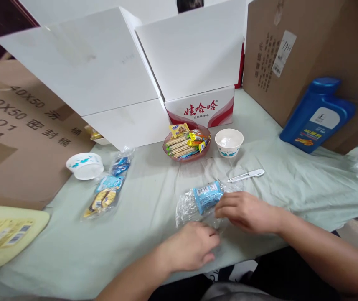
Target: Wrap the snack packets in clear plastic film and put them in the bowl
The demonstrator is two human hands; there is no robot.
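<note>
Grip: bare right hand (244, 211) has its fingers bent over the right end of the light-blue, pillow-shaped packet (208, 196), and bare left hand (193, 246) is curled on the near side; whether either one pinches anything, I cannot tell (the fingertips are blurred or hidden).
Packet: it lies on the pale-green cloth (147, 200) before the person, with crumpled transparent plastic (185, 209) around it.
Reason: two hands near the same plastic probably let one steady and the other work, because loose film slides easily.
Knife: white, slim utility knife (247, 175) lies just beyond the right hand, perhaps put there for quick reach.
Bowls: pink, see-through bowl (168, 152) full of snack sticks and white, leaf-printed bowl (229, 146) stand farther back.
Left side: long transparent bag of snacks (108, 184) lies well apart from the hands.
Obstacles: tall white box (97, 62) and blue, handled bottle (319, 115) limit the space behind and at right.
</note>
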